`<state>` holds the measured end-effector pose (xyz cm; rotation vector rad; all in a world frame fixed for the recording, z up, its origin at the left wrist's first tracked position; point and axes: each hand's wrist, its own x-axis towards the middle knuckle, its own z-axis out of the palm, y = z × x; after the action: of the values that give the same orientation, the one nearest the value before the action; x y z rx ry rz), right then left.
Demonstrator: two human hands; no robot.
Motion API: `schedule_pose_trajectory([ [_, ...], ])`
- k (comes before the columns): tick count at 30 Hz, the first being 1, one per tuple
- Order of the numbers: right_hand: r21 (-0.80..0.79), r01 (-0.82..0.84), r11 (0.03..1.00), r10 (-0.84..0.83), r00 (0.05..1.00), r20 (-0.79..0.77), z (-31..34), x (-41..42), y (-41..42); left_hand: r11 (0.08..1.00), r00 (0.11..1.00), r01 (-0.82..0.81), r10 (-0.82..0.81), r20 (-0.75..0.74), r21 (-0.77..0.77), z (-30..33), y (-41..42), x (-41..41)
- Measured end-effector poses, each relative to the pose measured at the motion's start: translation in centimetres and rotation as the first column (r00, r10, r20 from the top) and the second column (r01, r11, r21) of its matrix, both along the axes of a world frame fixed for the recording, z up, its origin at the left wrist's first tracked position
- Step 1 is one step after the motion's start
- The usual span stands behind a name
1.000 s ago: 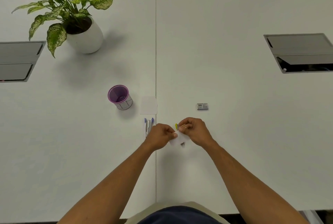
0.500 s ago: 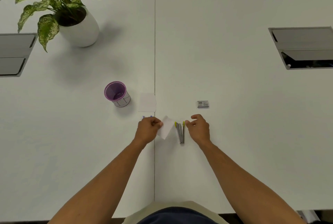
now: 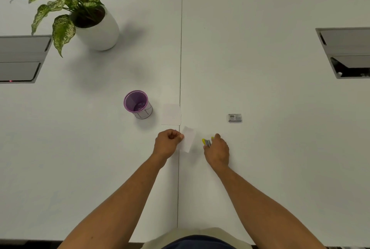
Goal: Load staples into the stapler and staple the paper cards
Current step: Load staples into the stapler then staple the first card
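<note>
Half a second on, the right hand (image 3: 216,151) has come down over the stapler (image 3: 207,142) and now curls round it on the table (image 3: 260,80), only its yellow tips and grey metal showing. From the left: a potted plant (image 3: 88,14) far off, then a purple mesh cup (image 3: 137,104), then a paper card (image 3: 171,114) lying flat by the table seam. Nearer, the left hand (image 3: 167,144) pinches a second card (image 3: 188,139), tilted. Far right of the stapler lies the small staple box (image 3: 235,118); it bears a barcode, its writing too small to read.
</note>
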<state>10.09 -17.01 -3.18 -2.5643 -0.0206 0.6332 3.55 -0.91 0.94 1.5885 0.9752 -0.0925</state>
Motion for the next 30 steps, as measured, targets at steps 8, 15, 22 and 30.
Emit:
schedule_pose_trajectory([
  [8, 0.514, 0.500, 0.697, -0.220, 0.831, -0.510, 0.8, 0.9, -2.8, 0.999, 1.000, 0.024, -0.023, 0.017, -0.046, 0.2, -0.7, 0.5],
  [15, 0.654, 0.482, 0.583, 0.024, 0.794, -0.607, 3.3, 0.0, -3.2, 0.997, 0.995, 0.083, -0.083, 0.064, 0.008, 0.8, -1.5, 0.8],
  [22, 0.678, 0.466, 0.568, 0.087, 0.786, -0.612, 4.4, -0.7, -3.7, 0.981, 0.979, 0.184, -0.188, 0.081, 0.063, 2.0, -2.2, 0.7],
  [30, 0.702, 0.445, 0.556, 0.136, 0.785, -0.605, 5.2, -1.3, -3.9, 0.926, 0.927, 0.365, -0.372, 0.054, 0.099, 3.4, -2.7, 1.2],
])
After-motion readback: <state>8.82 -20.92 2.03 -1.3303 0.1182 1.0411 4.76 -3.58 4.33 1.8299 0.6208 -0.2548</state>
